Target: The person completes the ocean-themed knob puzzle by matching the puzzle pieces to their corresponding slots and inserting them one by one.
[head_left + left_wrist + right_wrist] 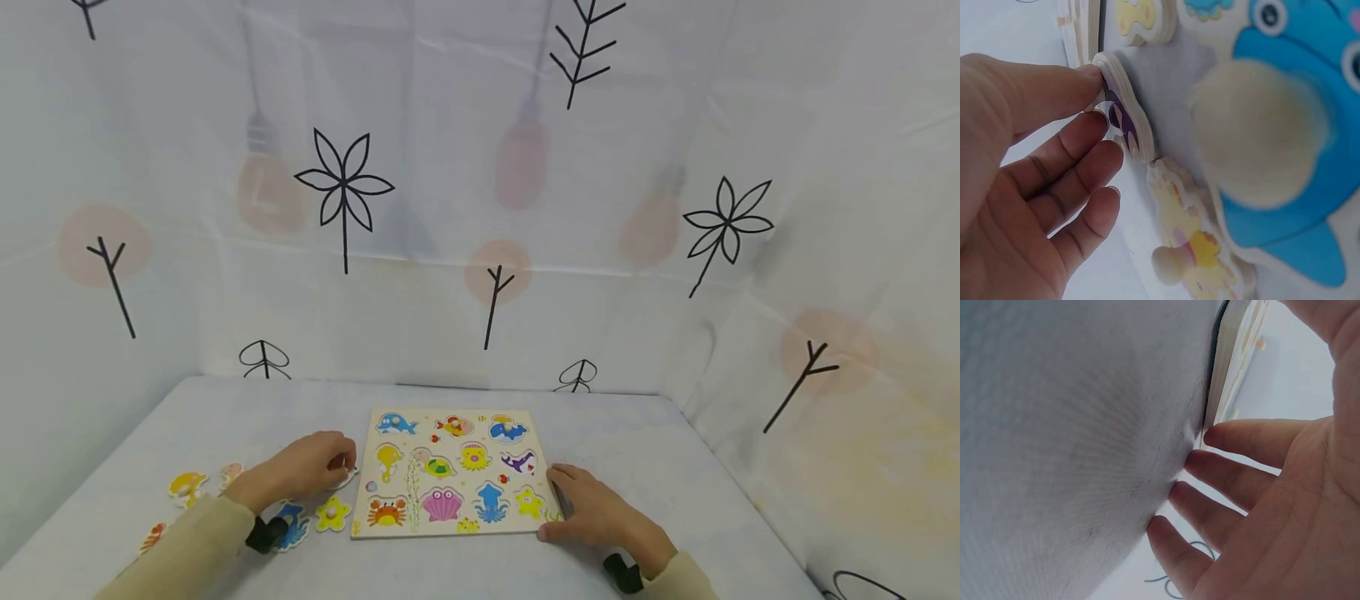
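My left hand [309, 467] pinches a purple sea-animal puzzle piece [1125, 115] by thumb and fingertips, just left of the wooden puzzle board [474, 478]. In the left wrist view the piece stands close to the table surface, and the hand hides most of it in the head view. At the board's right edge rests my right hand [596, 510], its fingers extended against the table and the thumb at the front corner. Sea animals such as a crab [387, 512], a pink shell [442, 505] and a blue squid [491, 503] show on the board.
Loose pieces lie left of the board: a yellow starfish [332, 513], a blue piece [292, 527] partly behind my left wrist, an orange-yellow piece [186, 487], a pinkish piece [231, 473] and a red-striped piece [152, 537]. A patterned white cloth [427, 333] hangs behind the table.
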`<move>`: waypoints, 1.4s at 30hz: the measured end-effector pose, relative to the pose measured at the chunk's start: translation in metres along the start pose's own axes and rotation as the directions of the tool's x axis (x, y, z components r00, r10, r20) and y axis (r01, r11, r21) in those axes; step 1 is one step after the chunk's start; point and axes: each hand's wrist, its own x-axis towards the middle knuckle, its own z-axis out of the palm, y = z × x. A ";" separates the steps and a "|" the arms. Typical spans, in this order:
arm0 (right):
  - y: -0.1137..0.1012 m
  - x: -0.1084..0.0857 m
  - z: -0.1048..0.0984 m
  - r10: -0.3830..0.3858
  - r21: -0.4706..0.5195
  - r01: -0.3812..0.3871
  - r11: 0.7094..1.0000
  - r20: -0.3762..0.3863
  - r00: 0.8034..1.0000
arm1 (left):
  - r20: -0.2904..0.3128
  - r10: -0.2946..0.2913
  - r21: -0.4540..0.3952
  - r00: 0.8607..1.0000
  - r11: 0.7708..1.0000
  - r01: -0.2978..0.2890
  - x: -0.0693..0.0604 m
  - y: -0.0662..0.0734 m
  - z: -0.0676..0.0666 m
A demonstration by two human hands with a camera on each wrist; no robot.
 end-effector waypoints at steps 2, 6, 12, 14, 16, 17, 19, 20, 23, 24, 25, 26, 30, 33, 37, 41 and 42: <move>0.000 0.000 0.000 0.000 -0.001 0.000 1.000 -0.003 1.000 | -0.003 -0.004 0.000 1.000 1.000 0.004 0.001 0.001 0.000; 0.000 -0.001 0.000 0.003 -0.004 -0.003 1.000 -0.005 1.000 | -0.010 0.004 -0.002 1.000 1.000 -0.004 0.005 0.002 0.000; -0.001 -0.001 0.000 0.011 -0.005 -0.011 1.000 -0.001 1.000 | -0.031 0.085 0.035 0.996 0.996 -0.084 0.012 0.008 0.001; -0.002 -0.001 0.000 0.009 -0.002 -0.009 1.000 0.000 1.000 | -0.036 0.117 0.052 0.992 0.992 -0.115 0.015 0.011 0.001; -0.002 -0.002 0.000 0.006 0.001 -0.006 1.000 -0.001 1.000 | -0.037 0.146 0.054 0.989 0.988 -0.144 0.017 0.015 0.000; -0.002 -0.002 0.000 0.005 0.002 -0.005 1.000 -0.002 1.000 | -0.037 0.161 0.057 0.986 0.986 -0.159 0.018 0.017 0.000; -0.002 -0.002 0.000 0.005 0.004 -0.005 1.000 -0.004 1.000 | -0.039 0.198 0.053 0.979 0.979 -0.196 0.021 0.022 0.000; -0.003 -0.002 0.000 0.005 0.003 -0.005 1.000 -0.006 1.000 | -0.040 0.211 0.047 0.977 0.977 -0.209 0.022 0.024 0.000; -0.002 -0.002 0.000 -0.003 -0.002 0.003 1.000 -0.010 1.000 | -0.038 0.243 0.041 0.969 0.970 -0.242 0.026 0.031 0.001; -0.001 -0.002 0.000 -0.007 -0.003 0.007 1.000 -0.011 1.000 | -0.036 0.250 0.039 0.967 0.968 -0.249 0.027 0.033 0.002; -0.001 -0.001 0.000 -0.010 -0.003 0.010 1.000 -0.012 1.000 | -0.032 0.254 0.040 0.967 0.967 -0.252 0.029 0.036 0.002; 0.000 -0.001 0.001 -0.013 -0.004 0.013 1.000 -0.013 1.000 | -0.029 0.254 0.041 0.967 0.967 -0.253 0.030 0.038 0.003; 0.001 -0.002 0.001 -0.020 -0.002 0.020 1.000 -0.013 1.000 | -0.023 0.288 0.063 0.957 0.956 -0.286 0.037 0.049 0.005; 0.001 -0.002 0.001 -0.019 0.000 0.019 1.000 -0.010 1.000 | -0.017 0.317 0.073 0.948 0.946 -0.315 0.042 0.057 0.006; 0.000 -0.002 0.000 -0.012 0.000 0.012 1.000 -0.004 1.000 | 0.001 0.331 0.047 0.944 0.942 -0.331 0.049 0.068 0.010; -0.001 -0.003 -0.001 -0.009 0.004 0.009 1.000 -0.003 1.000 | 0.016 0.344 0.035 0.939 0.938 -0.344 0.058 0.079 0.016; -0.002 -0.003 -0.001 -0.009 0.006 0.009 1.000 -0.004 1.000 | 0.018 0.347 0.034 0.938 0.937 -0.347 0.060 0.082 0.017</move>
